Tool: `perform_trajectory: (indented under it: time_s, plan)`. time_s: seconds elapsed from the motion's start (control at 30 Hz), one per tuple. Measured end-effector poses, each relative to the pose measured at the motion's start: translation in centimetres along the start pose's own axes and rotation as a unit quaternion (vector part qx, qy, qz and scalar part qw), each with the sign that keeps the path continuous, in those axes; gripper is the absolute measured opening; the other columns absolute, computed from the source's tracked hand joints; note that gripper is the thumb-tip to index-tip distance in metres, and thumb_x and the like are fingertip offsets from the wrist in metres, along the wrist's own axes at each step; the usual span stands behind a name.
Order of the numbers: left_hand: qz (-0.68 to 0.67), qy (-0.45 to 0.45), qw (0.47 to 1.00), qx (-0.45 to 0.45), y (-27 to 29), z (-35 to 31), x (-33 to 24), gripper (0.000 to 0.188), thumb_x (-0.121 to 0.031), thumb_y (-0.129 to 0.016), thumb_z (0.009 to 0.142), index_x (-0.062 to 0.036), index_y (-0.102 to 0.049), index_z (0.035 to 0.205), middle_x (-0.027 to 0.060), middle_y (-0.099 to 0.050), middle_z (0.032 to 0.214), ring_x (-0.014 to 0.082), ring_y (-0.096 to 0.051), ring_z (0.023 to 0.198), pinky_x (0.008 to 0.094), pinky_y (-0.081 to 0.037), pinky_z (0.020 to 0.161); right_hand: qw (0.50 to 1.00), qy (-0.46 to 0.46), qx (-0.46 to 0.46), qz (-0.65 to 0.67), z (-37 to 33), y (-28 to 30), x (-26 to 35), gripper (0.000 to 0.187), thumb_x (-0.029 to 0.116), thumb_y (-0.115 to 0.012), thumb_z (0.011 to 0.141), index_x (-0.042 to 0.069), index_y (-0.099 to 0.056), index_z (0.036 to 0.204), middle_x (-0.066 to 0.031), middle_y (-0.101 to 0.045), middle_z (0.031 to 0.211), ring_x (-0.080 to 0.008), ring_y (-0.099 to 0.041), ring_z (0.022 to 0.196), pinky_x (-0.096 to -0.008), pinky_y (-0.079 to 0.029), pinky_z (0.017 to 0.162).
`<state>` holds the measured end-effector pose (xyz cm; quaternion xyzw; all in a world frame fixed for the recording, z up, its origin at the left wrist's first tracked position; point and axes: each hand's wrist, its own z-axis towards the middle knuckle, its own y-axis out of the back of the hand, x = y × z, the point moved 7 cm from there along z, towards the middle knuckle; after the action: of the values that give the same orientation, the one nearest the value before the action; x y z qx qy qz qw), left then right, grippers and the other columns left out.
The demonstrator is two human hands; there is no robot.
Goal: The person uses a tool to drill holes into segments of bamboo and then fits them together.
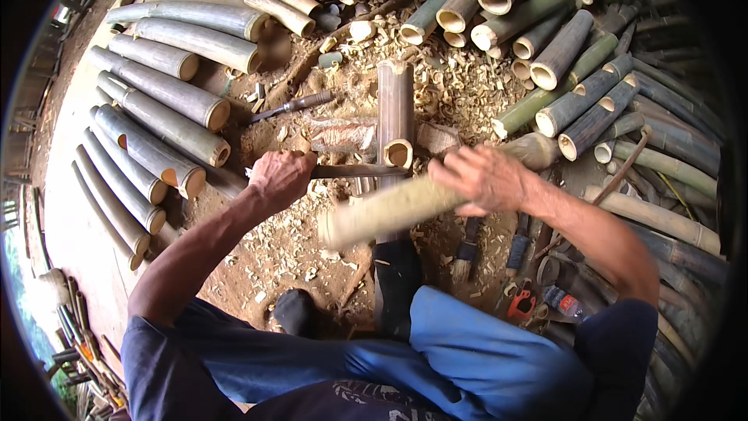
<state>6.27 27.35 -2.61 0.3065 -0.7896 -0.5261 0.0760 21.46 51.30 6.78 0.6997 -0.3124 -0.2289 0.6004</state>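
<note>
My left hand (282, 179) is closed in a fist around a knife, its handle mostly hidden by the fingers. The long dark knife blade (351, 171) points right, in front of the cut end of a brown bamboo piece (396, 101). My right hand (485, 178) grips a thick pale bamboo tube (389, 210) from above. That tube slants from lower left to upper right and is smeared by motion, most of all at its left end. It passes just below the blade; whether they touch I cannot tell.
Cut bamboo tubes (183, 82) lie in a row at left. More bamboo (576, 47) is piled at right. Pale shavings (460, 82) cover the ground. A wooden-handled tool (300, 104) lies ahead. Near my right knee are brushes (465, 253), a red-orange tool (520, 300) and a bottle (562, 302).
</note>
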Motion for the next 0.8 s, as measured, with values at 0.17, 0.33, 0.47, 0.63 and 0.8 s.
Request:
perform_trajectory:
  time_s: [0.17, 0.33, 0.47, 0.63, 0.8]
  plan:
    - [0.009, -0.018, 0.999, -0.033, 0.0, 0.2, -0.3, 0.011, -0.013, -0.052, 0.098, -0.0042, -0.059, 0.099, 0.0138, -0.07, 0.08, 0.0289, -0.07, 0.064, 0.0448, -0.054, 0.053, 0.993, -0.072, 0.048, -0.077, 0.5, -0.5, -2.0, 0.087, 0.048, -0.09, 0.067, 0.003, -0.052, 0.131, -0.0119, -0.062, 0.101, -0.022, -0.062, 0.083, -0.034, -0.06, 0.063]
    - [0.009, -0.01, 1.0, -0.027, -0.2, 0.0, 0.0, 0.011, -0.013, -0.051, 0.099, -0.0037, -0.057, 0.099, 0.0149, -0.069, 0.085, 0.0294, -0.07, 0.065, 0.0454, -0.054, 0.052, 0.999, 0.031, 0.02, 0.018, 1.6, 2.1, 2.0, 0.08, 0.039, -0.09, 0.068, 0.004, -0.052, 0.129, -0.0097, -0.061, 0.099, -0.0236, -0.063, 0.084, -0.0366, -0.058, 0.064]
    - [0.019, -0.008, 0.998, -0.067, -0.1, 1.0, -0.4, 0.011, -0.014, -0.05, 0.1, -0.0038, -0.056, 0.099, 0.0167, -0.068, 0.085, 0.0295, -0.069, 0.066, 0.0452, -0.053, 0.052, 0.991, -0.085, 0.043, -0.091, 1.2, -0.1, -1.4, 0.048, 0.023, -0.073, 0.086, 0.003, -0.053, 0.124, -0.0108, -0.06, 0.095, -0.0226, -0.063, 0.081, -0.0343, -0.058, 0.06]
    - [-0.041, -0.039, 0.994, -0.094, -1.8, 0.9, 0.8, 0.016, -0.019, -0.056, 0.099, -0.0038, -0.063, 0.1, 0.0151, -0.066, 0.077, 0.0261, -0.067, 0.065, 0.0429, -0.052, 0.052, 0.997, -0.039, 0.042, -0.06, 2.8, 0.7, 1.8, 0.072, 0.044, -0.082, 0.077, 0.0, -0.053, 0.127, -0.0128, -0.061, 0.094, -0.0202, -0.06, 0.071, -0.0331, -0.057, 0.058]
    - [-0.614, 0.118, 0.78, 0.012, -1.9, 1.9, 3.4, 0.021, -0.026, -0.07, 0.094, -0.0051, -0.073, 0.093, 0.0048, -0.06, 0.066, 0.0151, -0.054, 0.052, 0.0331, -0.047, 0.048, 1.0, 0.013, 0.008, 0.022, 2.1, 2.8, 6.8, 0.074, 0.045, -0.087, 0.07, 0.003, -0.054, 0.12, -0.0068, -0.056, 0.089, -0.0174, -0.057, 0.071, -0.0313, -0.051, 0.055]
